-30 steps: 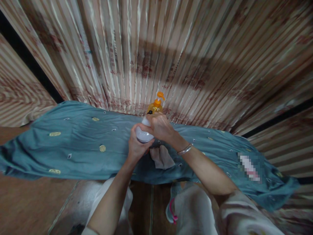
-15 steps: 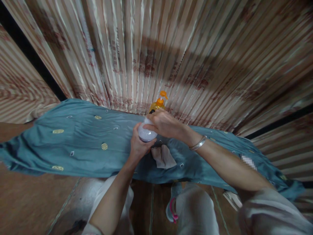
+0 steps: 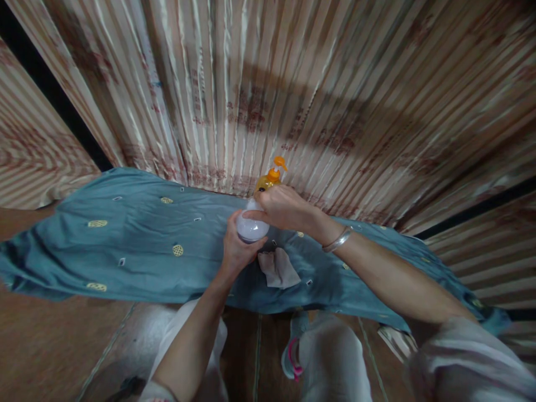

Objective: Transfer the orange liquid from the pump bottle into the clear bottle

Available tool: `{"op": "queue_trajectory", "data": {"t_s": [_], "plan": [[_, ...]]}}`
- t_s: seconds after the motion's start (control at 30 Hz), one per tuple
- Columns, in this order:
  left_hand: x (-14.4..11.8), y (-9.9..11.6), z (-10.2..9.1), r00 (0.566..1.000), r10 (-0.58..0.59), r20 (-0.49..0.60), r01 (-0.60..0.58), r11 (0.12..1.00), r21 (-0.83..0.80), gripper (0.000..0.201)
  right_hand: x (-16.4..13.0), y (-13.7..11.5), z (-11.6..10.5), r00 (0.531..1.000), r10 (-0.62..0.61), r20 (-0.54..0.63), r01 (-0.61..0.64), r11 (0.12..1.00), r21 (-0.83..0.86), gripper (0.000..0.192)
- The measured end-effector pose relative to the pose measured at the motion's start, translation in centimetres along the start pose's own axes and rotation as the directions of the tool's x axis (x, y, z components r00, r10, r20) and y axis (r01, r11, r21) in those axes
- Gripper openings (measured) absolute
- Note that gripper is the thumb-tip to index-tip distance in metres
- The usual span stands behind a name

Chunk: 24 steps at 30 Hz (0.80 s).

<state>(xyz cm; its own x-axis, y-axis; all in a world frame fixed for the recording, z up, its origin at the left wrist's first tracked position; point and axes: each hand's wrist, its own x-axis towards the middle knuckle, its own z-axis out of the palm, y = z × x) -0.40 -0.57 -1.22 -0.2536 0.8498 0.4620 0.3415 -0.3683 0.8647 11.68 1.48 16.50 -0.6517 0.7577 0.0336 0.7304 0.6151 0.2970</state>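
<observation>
A glossy white, rounded bottle (image 3: 252,229) is held above the cloth-covered surface, its narrower end pointing away from me. My left hand (image 3: 238,245) cups its near left side, fingers and thumb curved round it. My right hand (image 3: 280,207), with a silver bangle on the wrist, is closed at the far end, its thumb lying across the white surface. Its other fingers are hidden behind. A small dark spot shows above the right knuckles; what it belongs to I cannot make out. Just beyond stands a yellow pump bottle (image 3: 268,181) with an orange pump head, partly covered by the right hand.
A blue-green patterned cloth (image 3: 146,240) covers the low surface before me. On it, close to my hands, lies a crumpled pale cloth or tissue (image 3: 279,269). Pleated striped curtains (image 3: 259,100) hang behind, with dark poles at both sides. Below are my legs and a slipper (image 3: 292,357).
My right hand has shifted slightly at the far end of the white bottle, its thumb staying across it. The left hand keeps its hold. The view has moved a little.
</observation>
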Motion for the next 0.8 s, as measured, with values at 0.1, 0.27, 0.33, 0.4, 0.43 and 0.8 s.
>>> {"op": "queue_trajectory", "data": {"t_s": [0.1, 0.27, 0.33, 0.4, 0.43, 0.8], "plan": [[0.0, 0.0, 0.0, 1.0, 0.007, 0.0, -0.007, 1.0, -0.003, 0.089, 0.4, 0.0, -0.6, 0.999, -0.025, 0.047, 0.024, 1.0, 0.011, 0.06], [-0.1, 0.0, 0.1, 1.0, 0.018, -0.002, -0.018, 1.0, 0.005, 0.089, 0.7, 0.3, -1.5, 0.989, -0.073, 0.128, 0.069, 0.997, 0.036, 0.043], [-0.1, -0.1, 0.1, 1.0, 0.025, 0.003, -0.025, 1.0, 0.004, 0.089, 0.9, 0.3, -1.7, 0.985, -0.092, 0.143, 0.086, 0.995, 0.049, 0.036], [0.0, -0.1, 0.1, 1.0, 0.03, 0.004, -0.03, 1.0, 0.003, 0.09, 0.9, 0.3, -1.8, 0.983, -0.112, 0.143, 0.105, 0.993, 0.056, 0.032], [0.0, -0.1, 0.1, 1.0, 0.029, 0.003, -0.029, 1.0, 0.003, 0.09, 1.0, 0.3, -1.9, 0.982, -0.12, 0.143, 0.113, 0.992, 0.056, 0.032], [0.0, -0.1, 0.1, 1.0, 0.008, 0.002, -0.008, 1.0, -0.019, 0.089, 0.4, 0.5, -2.3, 0.956, -0.258, 0.142, 0.247, 0.965, 0.091, 0.026]]}}
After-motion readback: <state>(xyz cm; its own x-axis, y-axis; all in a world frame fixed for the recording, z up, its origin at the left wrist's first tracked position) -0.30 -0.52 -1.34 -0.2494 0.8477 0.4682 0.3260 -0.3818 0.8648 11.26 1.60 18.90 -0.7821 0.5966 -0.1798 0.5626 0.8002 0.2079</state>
